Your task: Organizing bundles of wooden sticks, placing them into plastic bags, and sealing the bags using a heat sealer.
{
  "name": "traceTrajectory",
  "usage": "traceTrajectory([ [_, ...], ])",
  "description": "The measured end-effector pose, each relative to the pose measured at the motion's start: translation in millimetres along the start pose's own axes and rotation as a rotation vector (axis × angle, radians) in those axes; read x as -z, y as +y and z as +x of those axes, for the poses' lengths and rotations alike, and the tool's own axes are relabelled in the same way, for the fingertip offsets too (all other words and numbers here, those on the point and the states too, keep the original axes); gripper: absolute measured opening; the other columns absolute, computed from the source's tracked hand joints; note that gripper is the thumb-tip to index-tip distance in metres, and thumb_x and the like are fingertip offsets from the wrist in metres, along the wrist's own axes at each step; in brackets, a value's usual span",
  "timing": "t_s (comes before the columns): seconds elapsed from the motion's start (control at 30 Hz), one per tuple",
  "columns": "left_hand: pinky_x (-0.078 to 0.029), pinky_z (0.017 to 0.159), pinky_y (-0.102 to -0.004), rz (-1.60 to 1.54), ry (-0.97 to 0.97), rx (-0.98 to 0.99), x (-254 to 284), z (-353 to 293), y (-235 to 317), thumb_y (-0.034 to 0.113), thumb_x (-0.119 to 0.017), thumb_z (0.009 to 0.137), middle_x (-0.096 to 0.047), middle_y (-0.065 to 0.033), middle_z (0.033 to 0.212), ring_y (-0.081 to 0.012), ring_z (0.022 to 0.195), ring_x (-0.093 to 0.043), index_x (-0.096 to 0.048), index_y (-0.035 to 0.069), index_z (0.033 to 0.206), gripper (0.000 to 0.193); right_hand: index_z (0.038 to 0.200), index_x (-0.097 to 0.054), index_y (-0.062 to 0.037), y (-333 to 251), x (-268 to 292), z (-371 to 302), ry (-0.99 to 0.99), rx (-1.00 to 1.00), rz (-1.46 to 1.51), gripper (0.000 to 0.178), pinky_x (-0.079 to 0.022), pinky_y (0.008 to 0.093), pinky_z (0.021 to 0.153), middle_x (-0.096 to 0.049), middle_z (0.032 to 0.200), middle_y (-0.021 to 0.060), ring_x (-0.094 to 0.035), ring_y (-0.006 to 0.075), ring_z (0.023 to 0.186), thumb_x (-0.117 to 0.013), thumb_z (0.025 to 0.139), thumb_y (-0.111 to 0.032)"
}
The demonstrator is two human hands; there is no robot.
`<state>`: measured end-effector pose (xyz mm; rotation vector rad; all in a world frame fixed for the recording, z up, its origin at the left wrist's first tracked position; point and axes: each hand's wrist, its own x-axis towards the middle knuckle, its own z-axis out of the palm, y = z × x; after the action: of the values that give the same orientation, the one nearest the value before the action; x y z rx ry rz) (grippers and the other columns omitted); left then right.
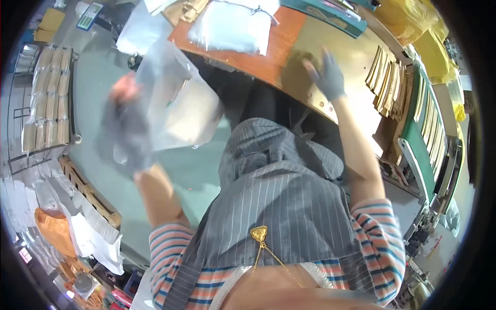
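My left hand [124, 124], in a dark grey glove with bare reddish fingertips, is smeared by motion over the floor on the left. It grips a clear plastic bag [160, 121] that hangs beside it, to the left of the table. Something pale brown shows inside the bag, but its kind is hard to make out. Over the metal part of the tabletop my right hand [329, 77], also gloved in grey, is raised with fingers apart and nothing in it. A row of folded brown paper pieces [385, 80] lies to its right.
The table has a brown wooden part [287, 44] with a stack of clear plastic bags [235, 26] on it. At right runs a green conveyor belt [430, 129] carrying more brown pieces. A wire rack [23, 111] with wrapped packs [49, 98] stands far left, a wooden pallet [90, 191] below.
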<state>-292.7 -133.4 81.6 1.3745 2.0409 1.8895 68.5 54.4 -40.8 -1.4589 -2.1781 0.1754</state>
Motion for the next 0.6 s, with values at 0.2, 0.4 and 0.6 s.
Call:
traceTrajectory([
  [0.2,-0.046,0.072,-0.0332,0.391,-0.750,-0.239,-199.9,50.2,-96.5,0.031,-0.065,0.078,-0.065,-0.0117,0.080,-0.0235,0.076,-0.061,-0.066,0.006,0.093,0.030,0.127,-0.044,-0.0027,43.0,25.8,-107.5,0.057,0.005,-0.184,0.053,-0.027,0.0437,0.104,-0.045,0.131,0.0182,-0.039,0.0331,0.124,-0.054,0.086,-0.035],
  [0.4,-0.045,0.071,-0.0344,0.497,-1.211,-0.085,-228.5,90.1,-128.1,0.030,-0.066,0.075,-0.064,-0.0113,0.079,-0.0201,0.075,-0.059,-0.065,0.003,0.086,0.029,0.128,-0.045,-0.0055,49.5,28.1,-113.7,0.028,-0.068,-0.166,0.055,-0.025,0.0431,0.106,-0.042,0.135,0.0152,-0.037,0.0305,0.127,-0.053,0.085,-0.039],
  [0.6,-0.046,0.068,-0.0256,-0.404,-1.149,0.423,-241.6,40.1,-17.1,0.022,-0.060,0.085,-0.062,-0.0023,0.079,-0.0098,0.073,-0.056,-0.063,0.001,0.091,0.022,0.122,-0.049,-0.0028,52.9,35.3,-112.0,0.047,-0.147,-0.053,0.051,-0.029,0.0418,0.103,-0.046,0.128,0.0187,-0.040,0.0370,0.122,-0.056,0.084,-0.036],
])
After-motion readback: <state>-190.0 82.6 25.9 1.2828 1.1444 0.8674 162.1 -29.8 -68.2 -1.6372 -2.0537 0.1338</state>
